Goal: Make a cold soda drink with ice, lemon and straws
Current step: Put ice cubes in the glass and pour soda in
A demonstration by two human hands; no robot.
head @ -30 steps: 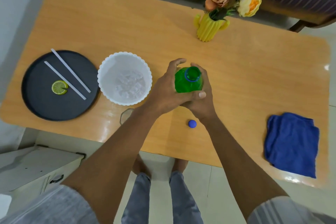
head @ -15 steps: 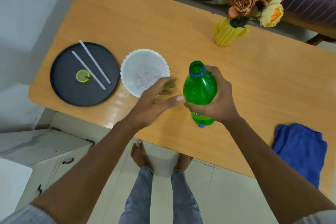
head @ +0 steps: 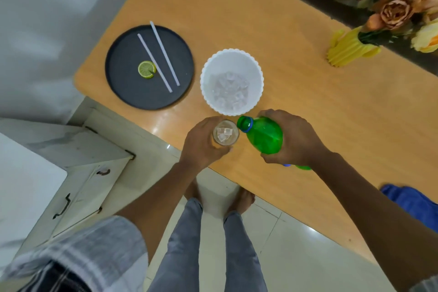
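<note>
I am watching my left hand (head: pixel 201 143) curling its fingers (head: pixel 208 123) round a clear glass (head: pixel 225 134) near the table's (head: pixel 308 102) front edge, gripping it from the left side with the thumb wrapping under the near rim. The glass is standing upright and is holding a few ice cubes (head: pixel 224 134). My right hand (head: pixel 296 140) is clamping its fingers round the body of a green soda bottle (head: pixel 264 136), the palm lying over the top of it and the forearm reaching in from the lower right. The bottle is tilting to the left, its open mouth with the blue ring just beside the glass rim, touching it or nearly so; I cannot tell whether any soda is running out. Just behind the glass a white scalloped bowl (head: pixel 257 71) is holding more ice. To the left of the bowl a black round tray (head: pixel 123 54) is carrying two white straws (head: pixel 163 54) and a lemon slice (head: pixel 147 69), the slice touching the nearer straw. A yellow vase of flowers (head: pixel 348 47) is standing at the far right, and a blue cloth (head: pixel 412 199) is lying at the right edge.
</note>
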